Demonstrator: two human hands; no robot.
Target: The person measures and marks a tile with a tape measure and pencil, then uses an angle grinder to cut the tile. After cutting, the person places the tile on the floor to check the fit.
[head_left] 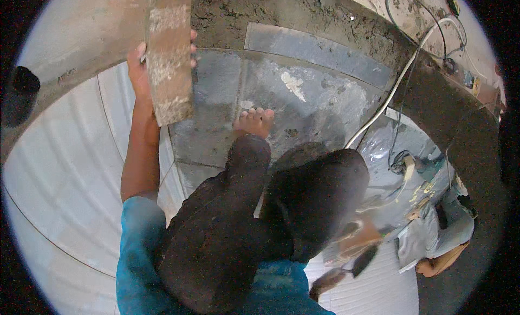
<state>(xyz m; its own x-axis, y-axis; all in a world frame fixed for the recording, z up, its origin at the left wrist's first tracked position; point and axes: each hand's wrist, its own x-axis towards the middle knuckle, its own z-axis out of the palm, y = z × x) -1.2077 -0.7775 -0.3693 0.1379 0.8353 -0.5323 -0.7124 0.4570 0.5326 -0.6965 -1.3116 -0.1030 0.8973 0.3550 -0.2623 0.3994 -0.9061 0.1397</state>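
My left hand [140,76] grips a long, narrow brown tile strip [170,60] from beneath, thumb on one edge and fingertips on the other. Rough whitish bands cross the face of the strip, and its top end runs out of the picture. Past it lies a bed of wet grey mortar [222,22], in front of which a grey tile strip [319,52] is set. At the lower right my right hand [326,283] is blurred, closed around what looks like the handle of a small trowel [365,261] with a dark, leaf-shaped blade.
My bare foot [255,122] rests on grey floor tiles [314,93], below my bent knees. White ribbed sheeting [59,158] covers the left side. A white cable [387,98] crosses at the right, near plastic sheeting [384,141] with wires and crumpled bags [433,231].
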